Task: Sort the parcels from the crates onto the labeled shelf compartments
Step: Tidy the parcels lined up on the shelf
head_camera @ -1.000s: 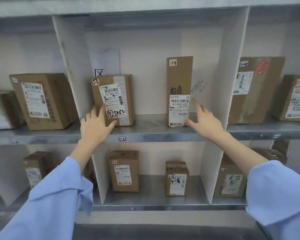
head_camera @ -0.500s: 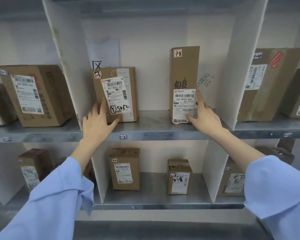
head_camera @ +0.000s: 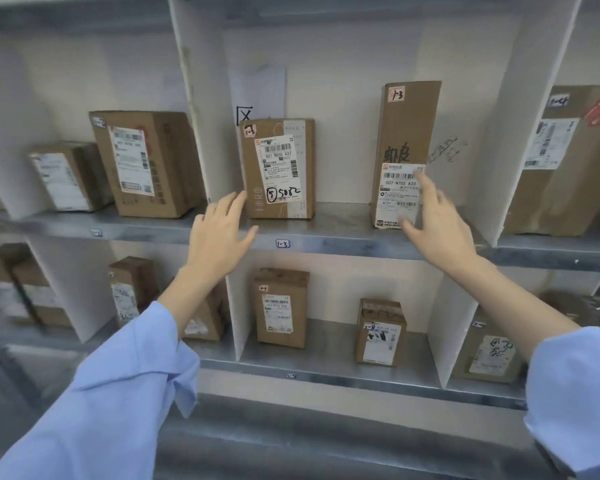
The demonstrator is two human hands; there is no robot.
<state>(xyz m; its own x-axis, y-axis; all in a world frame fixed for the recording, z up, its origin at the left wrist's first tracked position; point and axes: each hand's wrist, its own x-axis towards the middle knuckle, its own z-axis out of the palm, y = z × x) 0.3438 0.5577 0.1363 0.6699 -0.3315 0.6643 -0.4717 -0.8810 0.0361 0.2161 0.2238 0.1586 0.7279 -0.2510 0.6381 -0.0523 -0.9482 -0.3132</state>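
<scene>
So the middle upper compartment, tagged 1-3 (head_camera: 282, 243) on the shelf (head_camera: 343, 237) edge, has two parcels standing upright in it: a squat box (head_camera: 278, 168) on the left and a tall narrow box (head_camera: 407, 140) on the right, well apart. The left hand (head_camera: 219, 237) has its fingers spread and empty by the squat box's lower left corner. The right hand (head_camera: 437, 226) is also spread, fingertips on the tall box's label, gripping nothing.
</scene>
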